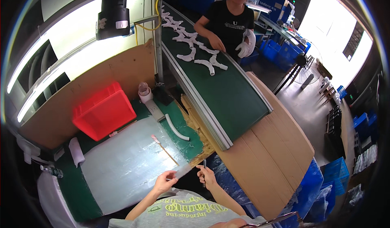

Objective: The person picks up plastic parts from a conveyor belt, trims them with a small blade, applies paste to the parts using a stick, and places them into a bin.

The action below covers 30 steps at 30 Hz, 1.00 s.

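Observation:
My left hand (165, 182) is at the near edge of the worktable, fingers curled together. Something small and pale seems to be between them, too indistinct to name. To its right, just off the table's corner, my right hand (207, 176) is closed round a slim metal tool (204, 163) held upright. Beyond both hands, a thin brown stick (167, 151) with a pinkish-white end lies on the translucent sheet (122, 167) covering the table. A curved white tube (176, 128) rests farther back, beside a grey-white block (154, 111) with a round cup-like part.
A red bin (103, 112) stands against the brown back board. At the left are a white curved piece (76, 151) and a clear bottle (51, 171). A green conveyor (215, 102) carries several white branched parts past a co-worker (229, 20). Cardboard (268, 159) lies right of my hands.

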Each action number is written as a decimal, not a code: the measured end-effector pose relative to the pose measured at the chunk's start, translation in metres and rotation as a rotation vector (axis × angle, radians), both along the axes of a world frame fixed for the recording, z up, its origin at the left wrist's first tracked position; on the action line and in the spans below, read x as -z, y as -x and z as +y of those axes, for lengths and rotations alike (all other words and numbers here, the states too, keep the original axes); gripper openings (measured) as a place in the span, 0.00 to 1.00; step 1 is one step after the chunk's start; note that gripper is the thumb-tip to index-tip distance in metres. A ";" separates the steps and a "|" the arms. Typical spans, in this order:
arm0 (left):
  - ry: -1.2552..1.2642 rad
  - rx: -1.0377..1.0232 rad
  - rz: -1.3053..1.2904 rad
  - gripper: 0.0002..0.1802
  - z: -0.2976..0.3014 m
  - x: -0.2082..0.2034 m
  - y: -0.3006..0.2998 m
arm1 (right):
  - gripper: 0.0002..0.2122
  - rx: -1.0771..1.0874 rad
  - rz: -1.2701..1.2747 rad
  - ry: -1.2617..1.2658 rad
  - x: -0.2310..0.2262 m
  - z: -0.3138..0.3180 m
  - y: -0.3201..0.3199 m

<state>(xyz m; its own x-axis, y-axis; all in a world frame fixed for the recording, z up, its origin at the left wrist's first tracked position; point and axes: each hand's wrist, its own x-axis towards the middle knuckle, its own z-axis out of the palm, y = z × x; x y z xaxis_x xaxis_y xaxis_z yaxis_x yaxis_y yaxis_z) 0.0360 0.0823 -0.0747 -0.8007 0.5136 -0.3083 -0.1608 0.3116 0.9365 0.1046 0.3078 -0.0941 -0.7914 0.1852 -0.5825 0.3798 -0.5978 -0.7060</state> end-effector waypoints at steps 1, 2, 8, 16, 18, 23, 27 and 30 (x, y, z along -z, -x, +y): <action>0.009 -0.017 0.000 0.22 -0.008 0.002 0.008 | 0.11 0.015 0.004 0.013 -0.003 -0.006 0.012; 0.022 -0.028 0.009 0.22 -0.015 0.004 0.016 | 0.11 0.018 0.004 0.019 -0.007 -0.013 0.023; 0.138 -0.173 0.005 0.22 -0.035 0.032 0.059 | 0.08 -0.148 0.078 0.055 -0.023 -0.053 0.083; 0.042 -0.459 -0.180 0.20 -0.013 0.039 0.089 | 0.10 -0.239 0.079 -0.520 -0.033 0.065 0.177; 0.043 -0.481 -0.170 0.20 0.004 0.034 0.109 | 0.10 -0.224 0.126 -0.594 -0.036 0.110 0.211; 0.086 -0.433 -0.034 0.20 0.071 0.007 0.176 | 0.09 -0.260 0.187 -1.251 -0.049 0.207 0.283; 0.115 -0.323 0.144 0.19 0.141 -0.038 0.240 | 0.07 -0.164 0.211 -1.428 -0.056 0.263 0.345; 0.126 -0.158 0.555 0.20 0.202 -0.069 0.308 | 0.04 -0.025 0.322 -1.722 -0.058 0.306 0.410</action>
